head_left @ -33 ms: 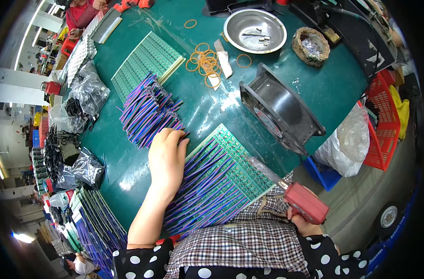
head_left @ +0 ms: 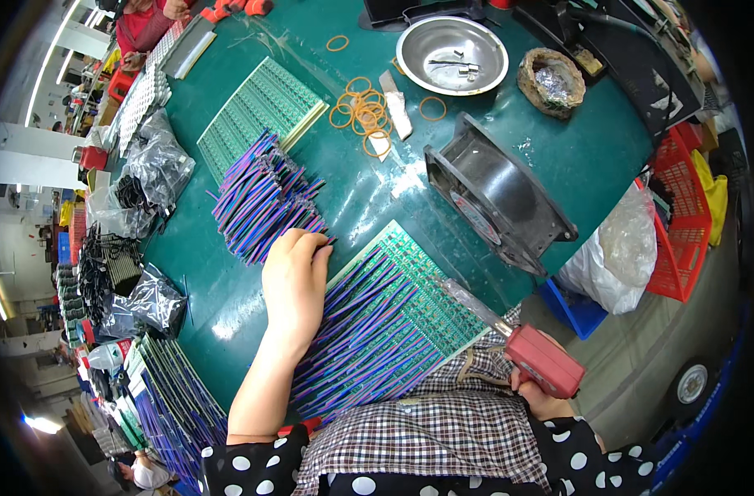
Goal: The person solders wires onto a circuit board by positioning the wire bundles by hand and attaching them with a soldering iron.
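Observation:
My left hand (head_left: 296,277) is at the near edge of a bundle of blue, purple and black wires (head_left: 265,198), its fingers curled closed on the wire ends. How many it pinches is hidden. Below it to the right lies a green circuit board panel (head_left: 426,310), with rows of similar wires (head_left: 360,347) spread across its left part. My right hand (head_left: 546,403) is wrapped around the handle of a red soldering gun (head_left: 545,361), whose metal barrel and tip point up-left over the panel's right edge.
A stack of circuit board panels (head_left: 265,107) lies beyond the wire bundle. Rubber bands (head_left: 368,112), a metal bowl (head_left: 414,66), a rough round pot (head_left: 552,83) and a black fan (head_left: 509,194) are farther off. A red crate (head_left: 683,240) stands right; plastic bags (head_left: 157,157) lie left.

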Demonstrator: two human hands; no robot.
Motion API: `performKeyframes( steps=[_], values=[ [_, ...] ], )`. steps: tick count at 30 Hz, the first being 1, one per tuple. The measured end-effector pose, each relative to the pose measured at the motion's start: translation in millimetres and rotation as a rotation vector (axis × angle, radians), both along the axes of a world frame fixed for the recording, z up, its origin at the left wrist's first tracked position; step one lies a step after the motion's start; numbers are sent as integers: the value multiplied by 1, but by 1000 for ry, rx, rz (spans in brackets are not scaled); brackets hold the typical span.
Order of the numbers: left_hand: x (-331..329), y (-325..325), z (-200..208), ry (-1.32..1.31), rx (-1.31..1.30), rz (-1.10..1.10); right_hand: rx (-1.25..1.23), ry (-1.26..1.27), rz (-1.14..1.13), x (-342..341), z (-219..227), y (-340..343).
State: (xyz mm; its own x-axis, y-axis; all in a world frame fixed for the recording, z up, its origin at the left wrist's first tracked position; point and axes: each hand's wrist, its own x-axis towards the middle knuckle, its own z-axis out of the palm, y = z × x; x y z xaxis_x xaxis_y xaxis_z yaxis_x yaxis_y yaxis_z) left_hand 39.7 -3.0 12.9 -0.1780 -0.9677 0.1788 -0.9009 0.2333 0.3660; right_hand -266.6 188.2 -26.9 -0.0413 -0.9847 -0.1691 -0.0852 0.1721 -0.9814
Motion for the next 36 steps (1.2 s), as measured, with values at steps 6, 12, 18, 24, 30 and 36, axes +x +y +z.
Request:
performKeyframes(
  steps=[6,12,18,24,30,36],
  values=[
    [7,-10,-7,122,48,27,-21,162,5,0,-10,5],
    [1,-5,-2,444,245,262,26,-22,-36,2,-3,2],
    [-10,2,15,272,128,95,67,-100,-65,2,1,2],
    [-49,40,26,-21,10,-453,-10,-75,-62,0,2,-1],
    [-57,54,1,-149,-101,-539,-47,-34,49,-7,4,-3],
    [-58,55,-9,-245,-214,-529,19,-69,4,-3,-2,-1]
  ],
)
